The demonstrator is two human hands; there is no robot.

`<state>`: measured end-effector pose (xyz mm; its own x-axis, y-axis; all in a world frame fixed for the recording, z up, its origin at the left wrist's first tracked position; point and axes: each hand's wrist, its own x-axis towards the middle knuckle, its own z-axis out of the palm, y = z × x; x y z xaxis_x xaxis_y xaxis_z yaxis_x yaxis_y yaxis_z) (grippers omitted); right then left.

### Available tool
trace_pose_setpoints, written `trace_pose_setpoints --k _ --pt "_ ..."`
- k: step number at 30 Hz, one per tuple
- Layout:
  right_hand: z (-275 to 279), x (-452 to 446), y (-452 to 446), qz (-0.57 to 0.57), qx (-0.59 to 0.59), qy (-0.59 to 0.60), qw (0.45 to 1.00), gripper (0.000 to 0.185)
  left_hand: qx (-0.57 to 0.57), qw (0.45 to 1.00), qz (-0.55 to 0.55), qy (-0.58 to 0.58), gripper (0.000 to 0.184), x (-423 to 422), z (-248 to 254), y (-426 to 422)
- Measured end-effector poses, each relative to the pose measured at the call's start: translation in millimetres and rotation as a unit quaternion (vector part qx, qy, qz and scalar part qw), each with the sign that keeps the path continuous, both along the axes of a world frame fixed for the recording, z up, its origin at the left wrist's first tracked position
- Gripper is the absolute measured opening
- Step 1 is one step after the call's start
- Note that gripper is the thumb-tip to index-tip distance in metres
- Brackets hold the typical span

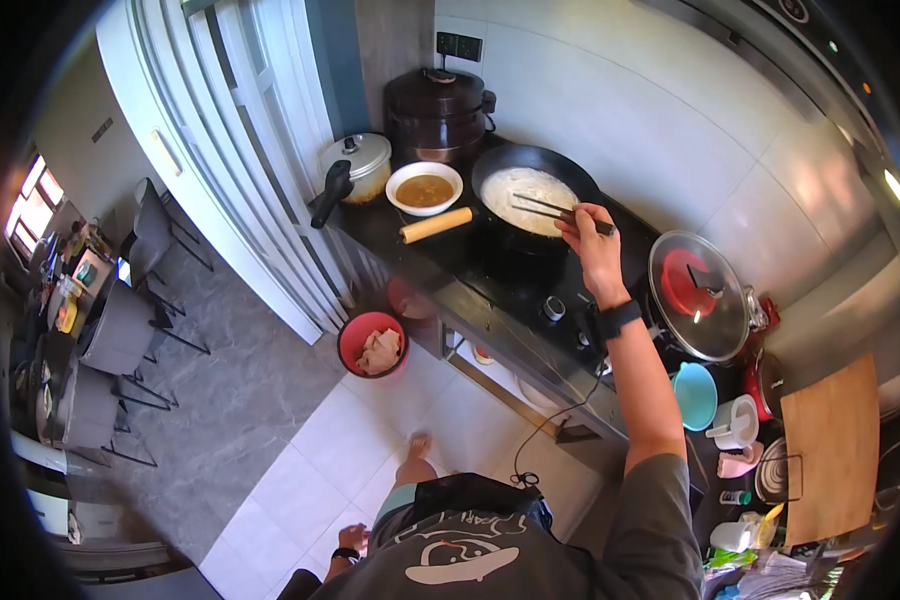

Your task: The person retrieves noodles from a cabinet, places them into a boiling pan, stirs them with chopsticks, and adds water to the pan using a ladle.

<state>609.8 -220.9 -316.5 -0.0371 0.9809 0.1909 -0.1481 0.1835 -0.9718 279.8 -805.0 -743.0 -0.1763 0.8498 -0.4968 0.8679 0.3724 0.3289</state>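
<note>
Over the black frying pan (492,166), my right hand (594,250) grips a pair of dark chopsticks (542,206), their tips at the pale, whitish food (522,192) spread across the pan. The pan's light wooden handle (436,226) points left over the counter. Beside it stands a white bowl (397,190) of brown liquid. My left hand (354,539) hangs low by my side, away from the counter, fingers loosely apart with nothing visible in them.
A lidded pot (370,160) and a dark steamer (435,115) stand at the back left. A glass-lidded pan (698,296), turquoise container (694,396) and wooden board (832,450) lie to the right. On the floor sits a red bin (344,350). A cord (545,418) hangs from the counter.
</note>
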Motion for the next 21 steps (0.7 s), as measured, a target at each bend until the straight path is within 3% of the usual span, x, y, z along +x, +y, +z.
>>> trace_pose_setpoints --k 2,4,6,7,10,11,12,13,15,16,17,19,20,21 --pt "-17 1 40 -0.023 -0.006 -0.014 1.000 0.026 -0.097 0.991 -0.084 0.047 0.024 -2 -5 11" --pt "-31 10 75 -0.076 0.001 -0.147 0.986 0.020 -0.065 0.996 -0.059 0.015 0.027 -22 -73 5" --pt "-48 28 113 -0.148 0.033 -0.204 0.967 0.019 -0.024 0.999 -0.019 -0.030 0.033 -47 -146 7" --pt "-47 34 124 -0.194 0.044 -0.242 0.950 0.020 -0.008 0.999 -0.021 -0.037 0.037 -57 -154 23" --pt "-53 31 137 -0.272 0.019 -0.308 0.911 0.026 0.048 0.987 0.028 -0.152 0.024 -89 -146 70" --pt "-71 30 149 -0.251 -0.001 -0.356 0.900 0.028 -0.032 0.848 0.206 -0.488 0.020 -104 -132 85" --pt "-79 29 158 -0.230 -0.020 -0.404 0.885 0.030 -0.118 0.587 0.421 -0.682 0.016 -117 -98 108" --pt "-79 19 156 -0.179 -0.012 -0.428 0.886 0.030 -0.124 0.587 0.417 -0.683 0.016 -127 -90 134" --pt "-52 -20 144 -0.056 -0.063 -0.410 0.908 0.028 -0.093 0.695 0.396 -0.593 0.015 -143 -78 171" --pt "-44 -25 149 -0.058 -0.066 -0.413 0.907 0.028 -0.079 0.744 0.382 -0.543 0.015 -150 -75 183" --pt "-39 -30 156 -0.033 -0.101 -0.293 0.950 0.028 -0.065 0.790 0.365 -0.489 0.017 -158 -71 193" --pt "-37 -31 170 -0.034 -0.112 -0.113 0.987 0.025 -0.054 0.833 0.339 -0.435 0.018 -171 -62 225" --pt "-38 -28 174 -0.071 -0.073 -0.111 0.989 0.026 -0.076 0.829 0.366 -0.416 0.018 -175 -49 237" --pt "-58 -13 188 -0.113 -0.054 -0.185 0.975 0.026 -0.098 0.824 0.392 -0.397 0.018 -175 -28 250"
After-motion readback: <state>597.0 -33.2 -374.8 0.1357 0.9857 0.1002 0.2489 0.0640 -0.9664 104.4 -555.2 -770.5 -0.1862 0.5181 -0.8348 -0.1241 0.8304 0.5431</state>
